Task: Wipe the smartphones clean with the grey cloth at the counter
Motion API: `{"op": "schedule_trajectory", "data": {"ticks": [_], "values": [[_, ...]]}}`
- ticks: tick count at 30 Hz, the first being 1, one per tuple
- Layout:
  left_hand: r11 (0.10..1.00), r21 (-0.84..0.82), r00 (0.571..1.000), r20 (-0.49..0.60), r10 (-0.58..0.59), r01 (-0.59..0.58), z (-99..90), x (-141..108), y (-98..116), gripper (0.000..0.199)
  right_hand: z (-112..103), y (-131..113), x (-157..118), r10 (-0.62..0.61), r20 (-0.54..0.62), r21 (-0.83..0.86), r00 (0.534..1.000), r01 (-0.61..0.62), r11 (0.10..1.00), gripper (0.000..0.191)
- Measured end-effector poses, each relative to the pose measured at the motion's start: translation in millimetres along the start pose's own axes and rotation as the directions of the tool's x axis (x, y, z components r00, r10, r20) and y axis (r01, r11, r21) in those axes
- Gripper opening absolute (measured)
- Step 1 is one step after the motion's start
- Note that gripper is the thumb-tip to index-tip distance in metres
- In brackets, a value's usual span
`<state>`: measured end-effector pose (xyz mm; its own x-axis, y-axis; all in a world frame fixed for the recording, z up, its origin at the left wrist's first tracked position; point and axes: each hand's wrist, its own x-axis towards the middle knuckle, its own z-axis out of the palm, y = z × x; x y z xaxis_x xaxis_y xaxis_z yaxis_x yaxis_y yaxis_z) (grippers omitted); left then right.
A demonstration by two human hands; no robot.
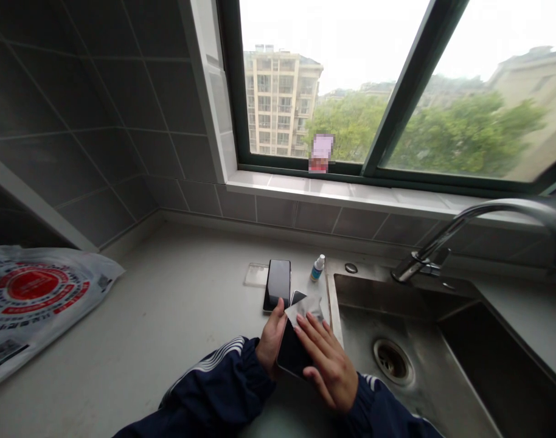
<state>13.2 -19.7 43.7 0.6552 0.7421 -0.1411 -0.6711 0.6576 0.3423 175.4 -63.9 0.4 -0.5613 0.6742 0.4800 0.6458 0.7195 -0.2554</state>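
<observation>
My left hand (272, 336) is closed around the left edge of a dark smartphone (291, 353), its thumb pointing up along the side. Across the phone's upper face lies a thin light-grey cloth (304, 308) with a zigzag edge. My right hand (326, 359) rests on the cloth with its fingers stretched out flat, pressing it to the screen; the thumb is spread apart near the lower edge. A second smartphone (278, 281) lies face up on the counter just beyond, beside a clear phone case (256, 275). A small spray bottle (317, 268) with blue liquid or label stands upright nearby.
A stainless steel sink (424, 401) with a drain (393, 361) and a curved faucet (424, 246) is to the right. On the far left of the pale counter (168, 286) lies a white plastic bag (36, 304) with red print. A window (342, 121) stands behind.
</observation>
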Motion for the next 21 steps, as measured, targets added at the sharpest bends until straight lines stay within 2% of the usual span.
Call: {"op": "schedule_trajectory", "data": {"ticks": [3,7,12,15,19,21], "values": [[0.998,-0.013,0.996,0.063,-0.061,0.061,-3.3,0.5,0.2,0.072,0.1,10.4,-1.2,-0.03,-0.055,0.034,0.998,0.032,0.999,0.052],[0.991,-0.077,0.989,0.113,-0.098,0.107,-17.6,3.4,-0.7,0.067,1.3,17.2,-2.5,-0.041,-0.108,0.086,0.993,0.051,0.995,0.05],[0.937,-0.124,0.935,0.182,-0.303,0.328,-34.9,1.6,2.7,0.069,3.5,19.5,-3.3,-0.007,-0.196,0.171,0.981,0.041,0.984,0.045],[0.945,-0.084,0.939,0.173,-0.298,0.316,-38.5,-1.8,6.3,0.066,2.9,21.1,-2.7,0.006,-0.224,0.217,0.974,0.043,0.975,0.043],[0.94,0.005,0.93,0.144,-0.337,0.34,-37.1,-3.2,7.2,0.068,-0.3,22.1,-2.0,-0.009,-0.194,0.248,0.981,0.058,0.967,0.044],[0.957,0.007,0.95,0.121,-0.287,0.289,-33.8,-3.2,5.5,0.066,-1.5,21.1,-1.9,-0.015,-0.176,0.26,0.984,0.062,0.964,0.045]]}}
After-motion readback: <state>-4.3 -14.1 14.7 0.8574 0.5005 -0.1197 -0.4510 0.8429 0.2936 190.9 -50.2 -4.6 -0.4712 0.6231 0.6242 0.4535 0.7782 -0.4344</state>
